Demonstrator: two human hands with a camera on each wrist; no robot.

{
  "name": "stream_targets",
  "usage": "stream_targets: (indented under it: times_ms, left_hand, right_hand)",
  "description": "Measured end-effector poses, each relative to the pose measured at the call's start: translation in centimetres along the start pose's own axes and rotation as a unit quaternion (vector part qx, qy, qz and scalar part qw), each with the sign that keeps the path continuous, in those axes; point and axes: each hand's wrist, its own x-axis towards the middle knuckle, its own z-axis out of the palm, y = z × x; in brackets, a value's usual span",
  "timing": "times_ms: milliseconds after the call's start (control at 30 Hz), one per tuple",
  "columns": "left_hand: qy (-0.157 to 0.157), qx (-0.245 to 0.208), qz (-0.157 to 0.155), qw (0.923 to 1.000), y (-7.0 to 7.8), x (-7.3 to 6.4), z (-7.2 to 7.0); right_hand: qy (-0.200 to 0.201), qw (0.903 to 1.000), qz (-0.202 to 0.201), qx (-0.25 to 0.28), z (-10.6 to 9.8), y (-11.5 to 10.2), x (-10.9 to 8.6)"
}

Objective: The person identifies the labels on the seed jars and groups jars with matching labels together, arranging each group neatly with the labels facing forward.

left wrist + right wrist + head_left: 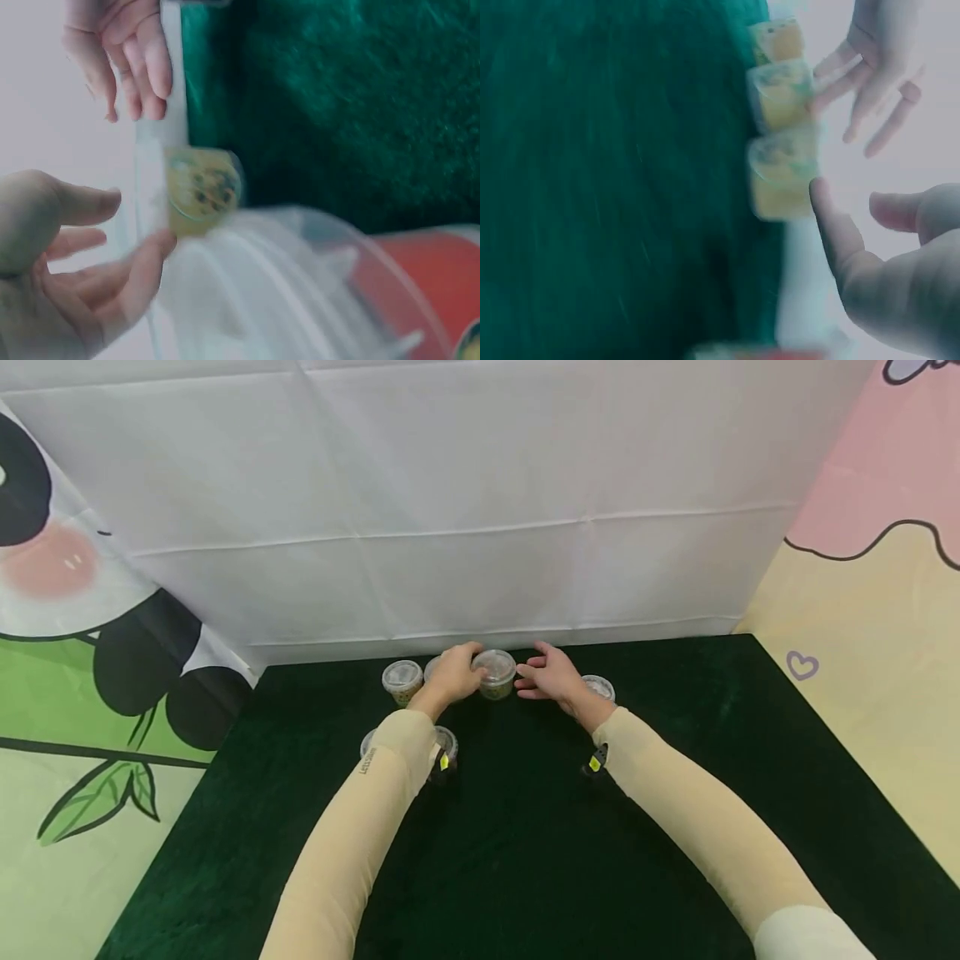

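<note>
A clear lidded tub (495,677) stands at the far edge of the table, between the two hands. My left hand (459,670) is at its left side, fingers loosely spread and thumb close to the lid. My right hand (551,677) is just to its right, with fingers extended toward it. The left wrist view shows the left hand's (82,270) fingers apart, near a tub with a yellowish, dark-spotted side (204,191). In the right wrist view, the right hand (900,262) has its index fingertip right at the nearest tub (784,180) of a blurred row.
Another tub (402,681) stands at the far left, and one (431,667) is partly hidden by the left hand. A further tub (602,687) sits behind the right wrist. Two more, including one (447,742), show beside the left forearm. A white cloth wall (465,577) borders the dark green table (525,852).
</note>
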Motion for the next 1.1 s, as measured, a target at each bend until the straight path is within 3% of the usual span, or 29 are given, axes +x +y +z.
stream_targets:
  times_ms: [67,133,267,333,433,567,700,900,1100]
  left_hand:
    - [0.01,0.015,0.022,0.9996,0.6,-0.4,-0.2]
    - [0.007,0.018,0.043,0.9989,1.3,-0.9,-0.1]
    - [-0.02,0.01,0.08,0.9966,2.9,-1.7,0.7]
    - [-0.04,-0.003,0.087,0.9954,3.7,-2.1,1.5]
    - [-0.063,-0.026,0.092,0.9934,4.6,-2.4,3.0]
    - [-0.088,-0.079,0.086,0.9892,5.6,-2.7,5.3]
    - [-0.11,-0.13,0.086,0.9817,6.3,-2.8,7.0]
    - [-0.126,-0.176,0.118,0.969,7.0,-2.9,8.7]
    - [-0.123,-0.179,0.128,0.9677,7.0,-2.9,9.7]
  right_hand:
    - [-0.008,0.9977,-0.043,-0.052,-1.5,-0.6,-1.0]
    - [-0.006,0.9862,-0.096,-0.135,-3.1,-1.0,-2.1]
    - [0.024,0.9417,-0.18,-0.283,-6.0,-0.7,-4.2]
    - [0.03,0.9278,-0.196,-0.316,-7.3,-0.3,-4.9]
    - [0.021,0.9304,-0.189,-0.313,-8.9,0.5,-6.1]
    - [-0.007,0.9418,-0.161,-0.295,-10.6,1.6,-7.3]
    - [-0.051,0.9502,-0.139,-0.274,-11.5,2.9,-7.4]
    - [-0.101,0.9555,-0.113,-0.253,-11.8,4.4,-7.4]
    - [-0.104,0.9591,-0.103,-0.242,-11.7,4.9,-7.3]
